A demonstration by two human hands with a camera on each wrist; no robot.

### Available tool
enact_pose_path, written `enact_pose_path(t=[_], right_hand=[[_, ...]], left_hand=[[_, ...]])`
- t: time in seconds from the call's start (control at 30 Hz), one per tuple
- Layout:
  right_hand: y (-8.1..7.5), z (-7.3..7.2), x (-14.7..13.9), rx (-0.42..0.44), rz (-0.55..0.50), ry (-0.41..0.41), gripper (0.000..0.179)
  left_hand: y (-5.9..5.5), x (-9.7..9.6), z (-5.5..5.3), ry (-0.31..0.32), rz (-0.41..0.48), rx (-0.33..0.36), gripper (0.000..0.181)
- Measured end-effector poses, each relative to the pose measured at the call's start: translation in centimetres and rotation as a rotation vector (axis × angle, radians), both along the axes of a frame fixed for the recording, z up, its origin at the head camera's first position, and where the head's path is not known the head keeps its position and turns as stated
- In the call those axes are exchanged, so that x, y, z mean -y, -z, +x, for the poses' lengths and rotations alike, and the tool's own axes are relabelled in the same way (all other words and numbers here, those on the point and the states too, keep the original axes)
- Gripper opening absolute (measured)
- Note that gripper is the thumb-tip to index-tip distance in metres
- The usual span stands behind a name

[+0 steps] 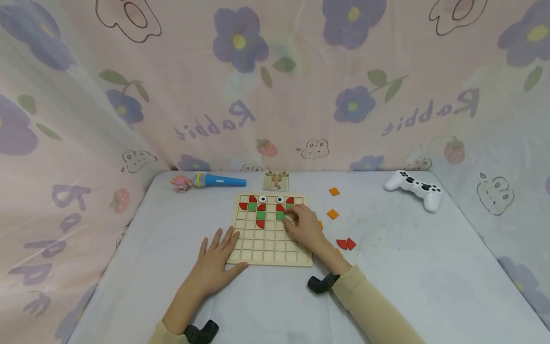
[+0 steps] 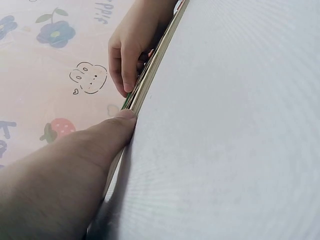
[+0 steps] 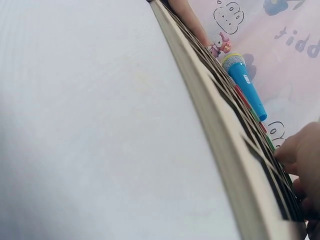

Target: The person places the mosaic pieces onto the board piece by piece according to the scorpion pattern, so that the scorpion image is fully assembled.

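Note:
A square wooden grid board [image 1: 268, 246] lies on the table, with red quarter-circle tiles [image 1: 260, 223], green square tiles [image 1: 260, 215] and round eye tiles [image 1: 262, 198] in its upper cells. My left hand [image 1: 215, 267] rests at the board's lower left corner, fingers spread over the left edge and thumb along the front edge. Over the board's right side, my right hand [image 1: 306, 227] has its bent index finger and thumb at a green tile [image 1: 280, 216], the two tips apart. The left wrist view shows the right fingers [image 2: 129, 82] reaching down to the board.
Orange square tiles [image 1: 333, 214] and two red quarter-circle tiles [image 1: 351, 243] lie right of the board. Behind it stands a pattern card [image 1: 276, 180]. A blue microphone [image 1: 221, 180] and pink figurine [image 1: 181, 183] sit back left, a white game controller [image 1: 413, 189] back right.

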State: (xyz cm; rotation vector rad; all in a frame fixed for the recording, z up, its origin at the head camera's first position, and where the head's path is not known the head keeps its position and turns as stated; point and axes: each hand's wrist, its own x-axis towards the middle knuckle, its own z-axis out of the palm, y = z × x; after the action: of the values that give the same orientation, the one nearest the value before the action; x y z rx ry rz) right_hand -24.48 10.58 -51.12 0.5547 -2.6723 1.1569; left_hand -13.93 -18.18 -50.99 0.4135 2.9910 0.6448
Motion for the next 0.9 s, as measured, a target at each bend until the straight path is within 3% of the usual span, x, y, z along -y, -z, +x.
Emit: enact_pose_path(t=[0.33, 0.57, 0.7, 0.9], right_hand=[[-0.2, -0.4, 0.0, 0.031, 0.015, -0.004, 0.022], [-2.3, -0.5, -0.8, 0.108, 0.03, -0.032, 0.021], [-3.7, -0.8, -2.8, 0.074, 0.039, -0.033, 0.021], [-5.3, -0.4, -8.0, 0.026, 0.067, 0.035, 0.02]], left_hand=[[0.0, 0.0, -0.2, 0.007, -0.006, -0.003, 0.092], [0.0, -0.1, -0.1, 0.003, 0.003, 0.006, 0.093], [0.0, -0.1, -0.2, 0.004, 0.003, 0.008, 0.093], [0.0, 0.1, -0.2, 0.007, -0.011, 0.009, 0.093]])
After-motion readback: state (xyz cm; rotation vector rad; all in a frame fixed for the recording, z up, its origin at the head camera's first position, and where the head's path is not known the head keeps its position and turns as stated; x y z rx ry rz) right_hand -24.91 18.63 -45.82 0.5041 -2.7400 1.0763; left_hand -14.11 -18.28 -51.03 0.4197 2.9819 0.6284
